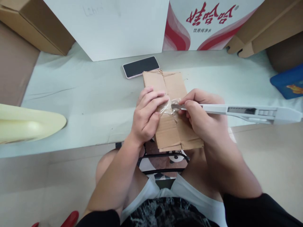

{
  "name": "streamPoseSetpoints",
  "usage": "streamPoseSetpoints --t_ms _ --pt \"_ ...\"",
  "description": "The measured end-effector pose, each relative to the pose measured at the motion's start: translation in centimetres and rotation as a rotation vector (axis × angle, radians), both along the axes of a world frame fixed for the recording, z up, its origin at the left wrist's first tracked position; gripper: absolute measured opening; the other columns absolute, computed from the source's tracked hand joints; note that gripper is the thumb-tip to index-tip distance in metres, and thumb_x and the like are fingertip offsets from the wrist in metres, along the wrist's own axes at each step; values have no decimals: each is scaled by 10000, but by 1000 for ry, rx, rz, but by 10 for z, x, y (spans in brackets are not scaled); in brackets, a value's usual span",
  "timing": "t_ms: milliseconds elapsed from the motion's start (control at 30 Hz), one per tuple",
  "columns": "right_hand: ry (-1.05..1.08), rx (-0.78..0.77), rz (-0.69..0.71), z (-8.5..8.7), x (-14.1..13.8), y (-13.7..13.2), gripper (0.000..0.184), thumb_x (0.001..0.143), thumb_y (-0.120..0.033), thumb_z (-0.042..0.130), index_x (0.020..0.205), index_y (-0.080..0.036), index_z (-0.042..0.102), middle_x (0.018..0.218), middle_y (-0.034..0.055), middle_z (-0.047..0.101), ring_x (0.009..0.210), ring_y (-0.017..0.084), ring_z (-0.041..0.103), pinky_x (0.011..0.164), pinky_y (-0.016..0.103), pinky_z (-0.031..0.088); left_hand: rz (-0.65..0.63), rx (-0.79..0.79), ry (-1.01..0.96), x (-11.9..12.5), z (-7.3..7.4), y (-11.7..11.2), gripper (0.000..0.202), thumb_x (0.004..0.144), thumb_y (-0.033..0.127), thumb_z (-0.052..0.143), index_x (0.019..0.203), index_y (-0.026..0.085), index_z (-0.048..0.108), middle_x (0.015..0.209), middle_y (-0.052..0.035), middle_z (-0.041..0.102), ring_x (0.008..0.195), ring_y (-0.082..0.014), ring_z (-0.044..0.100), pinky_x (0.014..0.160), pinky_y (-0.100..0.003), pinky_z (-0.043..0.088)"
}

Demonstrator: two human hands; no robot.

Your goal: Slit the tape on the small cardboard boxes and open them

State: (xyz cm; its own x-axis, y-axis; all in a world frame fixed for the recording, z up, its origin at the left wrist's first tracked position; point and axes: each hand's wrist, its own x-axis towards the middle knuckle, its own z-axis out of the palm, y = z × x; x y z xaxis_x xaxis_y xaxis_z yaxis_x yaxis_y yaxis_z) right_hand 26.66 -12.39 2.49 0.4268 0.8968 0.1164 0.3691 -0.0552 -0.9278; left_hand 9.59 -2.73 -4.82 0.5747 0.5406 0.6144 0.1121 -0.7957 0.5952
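Note:
A small cardboard box [169, 132], closed along a centre seam, lies at the front edge of the table and juts out over it. My left hand [149, 114] grips its left side, fingers laid together across the top beside a wrinkled piece of clear tape [165, 108]. In my right hand [201, 115] is a white utility knife [214, 108], held like a pen with its handle pointing right. The blade tip touches the tape near the seam. Right-hand fingers partly cover the box's right side.
A phone [141, 66] lies just behind the box. Large white cartons [125, 31] stand at the back, with brown cardboard boxes [49, 28] at both sides. A pale yellow object [30, 124] lies left, and a blue item [287, 82] sits at the right.

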Motion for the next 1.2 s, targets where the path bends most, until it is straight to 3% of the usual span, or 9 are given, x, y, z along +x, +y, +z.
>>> streamPoseSetpoints --t_ms 600,867,1000,1100,1200 --pt "26 35 102 3 1 -2 250 801 -119 532 567 -204 558 538 -31 546 495 87 437 498 250 352 11 -10 7 0 1 0 457 1077 423 356 1320 255 705 1406 -81 711 1422 -315 568 1335 -614 345" --pt "-49 121 158 6 3 -4 231 751 -106 529 552 -210 585 501 -28 528 474 91 425 459 251 318 -5 6 11 -2 2 1 462 1075 468 372 1339 268 693 1409 -85 699 1453 -331 536 1324 -633 348" --pt "-4 223 177 3 4 -5 229 749 -115 526 573 -217 629 520 -31 589 462 92 465 454 247 339 -56 96 20 -5 8 -4 494 1051 534 375 1383 324 674 1523 -81 605 1508 -350 481 1329 -672 311" --pt "17 284 217 -1 6 -6 235 764 -116 528 592 -220 650 546 -35 625 481 98 521 464 245 370 -61 129 65 -6 12 -9 520 1044 582 319 1300 366 716 1639 -30 492 1578 -373 390 1345 -716 247" --pt "36 311 227 -4 9 -10 237 776 -115 541 609 -227 665 553 -31 622 485 110 519 461 260 372 -57 133 19 -5 11 -12 483 1026 583 322 1229 378 710 1680 22 431 1587 -382 371 1340 -723 279"
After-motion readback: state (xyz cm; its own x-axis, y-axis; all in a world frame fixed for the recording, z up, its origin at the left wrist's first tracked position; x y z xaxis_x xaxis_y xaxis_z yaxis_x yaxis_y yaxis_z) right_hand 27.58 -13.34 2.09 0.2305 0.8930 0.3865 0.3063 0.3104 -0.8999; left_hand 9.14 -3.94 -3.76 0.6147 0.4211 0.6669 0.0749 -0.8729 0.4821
